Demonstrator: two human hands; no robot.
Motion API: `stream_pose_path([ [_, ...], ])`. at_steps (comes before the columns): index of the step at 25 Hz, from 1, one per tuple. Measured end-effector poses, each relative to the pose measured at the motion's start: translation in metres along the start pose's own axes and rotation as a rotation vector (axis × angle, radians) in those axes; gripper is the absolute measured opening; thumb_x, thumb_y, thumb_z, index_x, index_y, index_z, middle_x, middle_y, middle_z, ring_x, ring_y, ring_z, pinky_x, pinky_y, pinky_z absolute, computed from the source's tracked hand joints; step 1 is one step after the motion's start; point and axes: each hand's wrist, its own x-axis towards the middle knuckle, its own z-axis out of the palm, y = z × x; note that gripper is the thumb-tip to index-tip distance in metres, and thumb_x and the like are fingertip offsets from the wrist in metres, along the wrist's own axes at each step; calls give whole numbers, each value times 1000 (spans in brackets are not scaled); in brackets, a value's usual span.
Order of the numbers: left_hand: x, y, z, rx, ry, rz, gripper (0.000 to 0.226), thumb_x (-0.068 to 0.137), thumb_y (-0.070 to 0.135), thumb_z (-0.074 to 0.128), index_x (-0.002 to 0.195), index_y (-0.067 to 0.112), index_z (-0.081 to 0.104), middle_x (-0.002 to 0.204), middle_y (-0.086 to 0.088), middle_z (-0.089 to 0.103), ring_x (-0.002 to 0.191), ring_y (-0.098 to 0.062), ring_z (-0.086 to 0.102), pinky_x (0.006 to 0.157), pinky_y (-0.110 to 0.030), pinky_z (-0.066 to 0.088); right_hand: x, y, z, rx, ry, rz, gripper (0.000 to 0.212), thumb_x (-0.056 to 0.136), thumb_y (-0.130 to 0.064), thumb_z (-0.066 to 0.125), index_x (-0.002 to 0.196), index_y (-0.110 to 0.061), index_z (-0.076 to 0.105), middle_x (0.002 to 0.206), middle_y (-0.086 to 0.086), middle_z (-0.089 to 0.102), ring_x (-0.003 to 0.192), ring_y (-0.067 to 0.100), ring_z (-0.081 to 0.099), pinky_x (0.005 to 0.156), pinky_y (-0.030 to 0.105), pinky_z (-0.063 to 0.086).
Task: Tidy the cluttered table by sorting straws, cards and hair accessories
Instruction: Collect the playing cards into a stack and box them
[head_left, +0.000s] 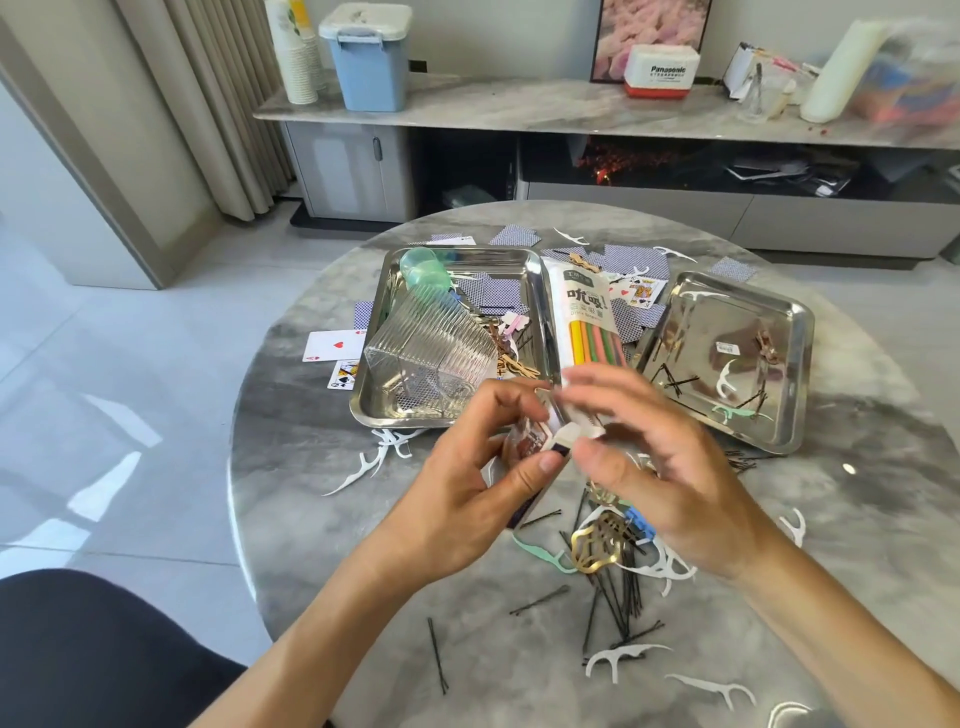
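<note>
A small stack of cards (558, 441) — partly hidden, blurred — is pinched between the left hand (483, 483) and right hand (654, 457), near the straw packet (589, 322) lying between two steel trays (540, 291); possibly a card box.

Shiny metal trays (540, 332) beyond the fingers (524, 475), mirror-bright. Clear ribbed plastic box (431, 353) in the one on the left. Glossy plastic straw pack (587, 317) between them. Smooth, polished grey stone surface (291, 467) under everything. Thin dark metal hairpins (618, 597) just below.
</note>
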Motion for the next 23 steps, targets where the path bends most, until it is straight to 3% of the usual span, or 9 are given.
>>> stream_pose_path([
  [3, -1, -6, -7, 200, -1, 3, 23, 94, 21, 65, 110, 21, 49, 120, 1, 57, 106, -26, 58, 87, -43, 50, 1, 7, 10, -51, -3, 63, 32, 88, -34, 69, 119, -27, 71, 132, -19, 57, 125, 2, 53, 99, 15, 41],
  [6, -7, -23, -17, 640, -148, -97, 27, 90, 27, 69, 108, 23, 50, 110, 8, 53, 97, -15, 55, 83, -37, 48, -3, 23, 26, -161, -88, 224, 27, 88, -32, 72, 116, -30, 71, 116, -21, 66, 108, -6, 60, 92, 24, 50],
  [10, -15, -46, -17, 913, -314, -232, 32, 88, 27, 67, 112, 20, 47, 112, 3, 50, 104, -24, 53, 89, -38, 44, 32, 29, 45, -170, 120, 329, 36, 85, -32, 70, 119, -38, 59, 121, -18, 64, 79, -2, 66, 75, 29, 55],
  [12, -16, -53, -17, 915, -318, -297, 44, 85, 30, 68, 122, 22, 46, 120, 3, 52, 112, -22, 52, 94, -34, 42, 73, 34, 54, -245, 221, 346, 49, 85, -38, 70, 130, -35, 51, 130, -15, 59, 91, 7, 66, 77, 28, 46],
  [15, -12, -59, -20, 805, -186, -341, 52, 84, 35, 68, 131, 25, 48, 131, 7, 53, 119, -17, 51, 97, -29, 41, 129, 45, 67, -275, 142, 508, 74, 84, -43, 70, 146, -27, 33, 141, -4, 49, 118, 21, 56, 92, 32, 44],
  [17, -6, -59, -24, 755, -66, -289, 46, 85, 30, 68, 128, 23, 54, 128, 7, 58, 116, -15, 54, 93, -20, 39, 148, 51, 76, -110, 99, 594, 63, 83, -42, 74, 135, -20, 46, 118, -2, 58, 94, 20, 67, 87, 43, 56],
  [19, 0, -60, -28, 725, 12, -264, 40, 86, 25, 68, 124, 20, 58, 121, 5, 62, 111, -14, 57, 90, -19, 40, 153, 55, 78, 134, 129, 621, 30, 84, -33, 77, 101, -13, 65, 84, -7, 64, 58, 10, 62, 66, 38, 61],
  [21, 6, -60, -27, 681, 76, -263, 35, 86, 21, 68, 120, 18, 61, 115, 5, 65, 106, -12, 58, 90, -17, 41, 152, 56, 70, 352, 217, 596, 21, 88, -25, 73, 76, -12, 63, 59, -13, 60, 51, 9, 53, 50, 31, 52],
  [23, 11, -62, -22, 655, 122, -262, 32, 86, 20, 69, 117, 18, 64, 112, 8, 66, 104, -5, 57, 86, -5, 35, 147, 50, 46, 626, 336, 583, 21, 91, -20, 68, 72, -13, 62, 50, -9, 53, 46, 10, 46, 44, 27, 44],
])
